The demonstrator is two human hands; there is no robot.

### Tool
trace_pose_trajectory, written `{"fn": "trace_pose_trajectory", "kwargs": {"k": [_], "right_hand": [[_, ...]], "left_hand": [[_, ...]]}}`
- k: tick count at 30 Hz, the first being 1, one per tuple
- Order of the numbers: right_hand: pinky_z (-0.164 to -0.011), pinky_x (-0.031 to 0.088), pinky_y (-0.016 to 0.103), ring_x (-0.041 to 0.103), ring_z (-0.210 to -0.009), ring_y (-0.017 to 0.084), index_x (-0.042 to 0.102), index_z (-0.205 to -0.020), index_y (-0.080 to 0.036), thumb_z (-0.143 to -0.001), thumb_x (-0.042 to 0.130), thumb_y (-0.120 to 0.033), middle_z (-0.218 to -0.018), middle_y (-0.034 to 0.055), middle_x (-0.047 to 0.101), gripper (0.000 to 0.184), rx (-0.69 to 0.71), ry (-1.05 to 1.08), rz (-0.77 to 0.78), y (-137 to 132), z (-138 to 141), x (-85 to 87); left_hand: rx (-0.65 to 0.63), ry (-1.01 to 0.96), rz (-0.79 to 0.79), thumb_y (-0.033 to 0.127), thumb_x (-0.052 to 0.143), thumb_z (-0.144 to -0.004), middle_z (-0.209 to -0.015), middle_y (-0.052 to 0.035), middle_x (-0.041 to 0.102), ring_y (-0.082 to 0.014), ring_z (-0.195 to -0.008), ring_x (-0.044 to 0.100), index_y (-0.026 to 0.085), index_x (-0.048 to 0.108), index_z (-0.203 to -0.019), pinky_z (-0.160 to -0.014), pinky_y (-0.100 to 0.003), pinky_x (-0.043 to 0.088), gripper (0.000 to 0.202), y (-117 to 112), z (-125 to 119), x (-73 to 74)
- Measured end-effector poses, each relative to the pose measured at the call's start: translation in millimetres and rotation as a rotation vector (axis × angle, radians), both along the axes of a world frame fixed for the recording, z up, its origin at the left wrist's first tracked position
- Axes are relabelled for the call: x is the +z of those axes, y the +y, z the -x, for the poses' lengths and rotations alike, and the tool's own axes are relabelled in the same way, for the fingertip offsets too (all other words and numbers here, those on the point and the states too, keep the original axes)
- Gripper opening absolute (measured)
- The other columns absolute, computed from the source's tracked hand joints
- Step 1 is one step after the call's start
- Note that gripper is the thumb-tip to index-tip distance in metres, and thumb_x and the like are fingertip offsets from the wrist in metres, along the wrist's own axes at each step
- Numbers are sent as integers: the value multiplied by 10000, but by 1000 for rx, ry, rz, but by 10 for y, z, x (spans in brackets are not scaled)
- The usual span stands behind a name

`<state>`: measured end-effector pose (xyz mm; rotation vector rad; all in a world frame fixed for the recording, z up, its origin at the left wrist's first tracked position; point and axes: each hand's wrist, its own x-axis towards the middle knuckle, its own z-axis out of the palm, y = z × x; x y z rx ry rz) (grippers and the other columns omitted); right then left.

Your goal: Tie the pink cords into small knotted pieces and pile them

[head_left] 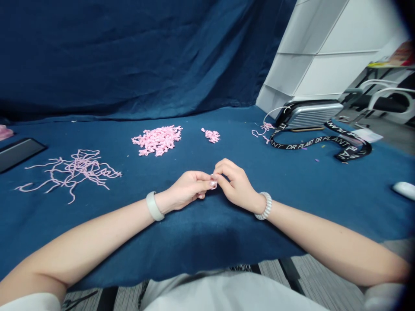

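Barely visible, pink yarn (213, 183) pinched between the hands (184, 189) (235, 185).

A dark blue fabric backdrop (123, 56) hangs in loose folds across the rear. To its right stands a white panelled cabinet (311, 60), with a white-framed chair (382, 101) beyond it. The floor is grey-and-black striped carpet (311, 276).
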<state>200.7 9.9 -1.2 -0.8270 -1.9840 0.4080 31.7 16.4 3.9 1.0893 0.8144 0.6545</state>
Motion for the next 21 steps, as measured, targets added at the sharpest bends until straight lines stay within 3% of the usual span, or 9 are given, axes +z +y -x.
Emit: {"fn": "trace_pose_trajectory", "kwargs": {"k": [10, 13, 15, 18, 21], "right_hand": [[-716, 435, 285, 522, -755, 137, 574, -730, -184, -847, 547, -238, -797, 29, 548, 131, 148, -84, 164, 10, -52, 62], [-651, 442, 266, 524, -686, 123, 534, -754, -179, -816, 588, -323, -750, 10, 554, 166, 78, 6, 369, 46, -65, 79], [-567, 432, 242, 511, -592, 105, 508, -749, -174, -855, 512, -406, -663, -9, 535, 256, 59, 34, 577, 69, -75, 95], [-476, 401, 218, 477, -491, 87, 502, -697, -163, -897, 372, -503, -571, -20, 498, 416, 165, -24, 818, 79, -89, 134], [-426, 360, 194, 433, -452, 68, 508, -669, -156, -889, 379, -524, -554, -27, 480, 448, 302, -74, 915, 66, -100, 171]], "left_hand": [[-79, 154, -84, 242, 764, -630, -578, 13, 578, -53, -471, 504, 119, 602, -629, -467, -176, 416, 203, 13, 20, 9], [-80, 111, -77, 247, 752, -652, -623, -2, 608, -60, -489, 541, 116, 590, -663, -508, -188, 456, 208, -3, 18, -12], [-57, 68, -78, 256, 745, -663, -640, -8, 616, -65, -503, 556, 115, 583, -689, -531, -199, 475, 216, -20, 11, -30], [-28, 37, -113, 265, 740, -673, -642, -12, 622, -71, -508, 564, 118, 573, -714, -526, -201, 479, 226, -47, 0, -46], [-46, 52, -156, 281, 726, -692, -636, -21, 632, -82, -526, 580, 119, 571, -729, -532, -205, 489, 227, -66, -3, -46]]}}
